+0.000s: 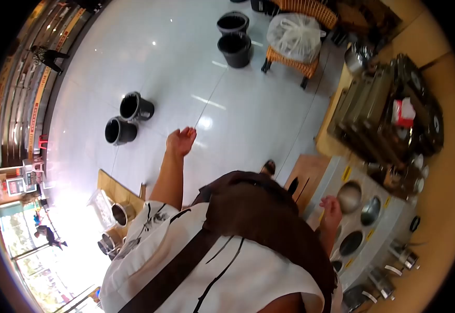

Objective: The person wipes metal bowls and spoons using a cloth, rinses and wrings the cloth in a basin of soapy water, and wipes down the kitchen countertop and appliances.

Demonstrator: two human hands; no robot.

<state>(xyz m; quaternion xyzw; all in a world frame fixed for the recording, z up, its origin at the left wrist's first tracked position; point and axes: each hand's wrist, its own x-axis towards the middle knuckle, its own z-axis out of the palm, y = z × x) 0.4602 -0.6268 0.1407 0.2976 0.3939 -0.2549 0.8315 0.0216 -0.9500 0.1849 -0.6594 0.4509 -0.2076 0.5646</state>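
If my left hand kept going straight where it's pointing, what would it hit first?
Nothing close, it seems: the way past your left hand looks free, out over the grey floor. Farther on, roughly in line, is the plastic bag on the wicker seat, though depth is unclear.

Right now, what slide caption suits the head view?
Left hand over the floor, right hand near the counter, buckets beyond.
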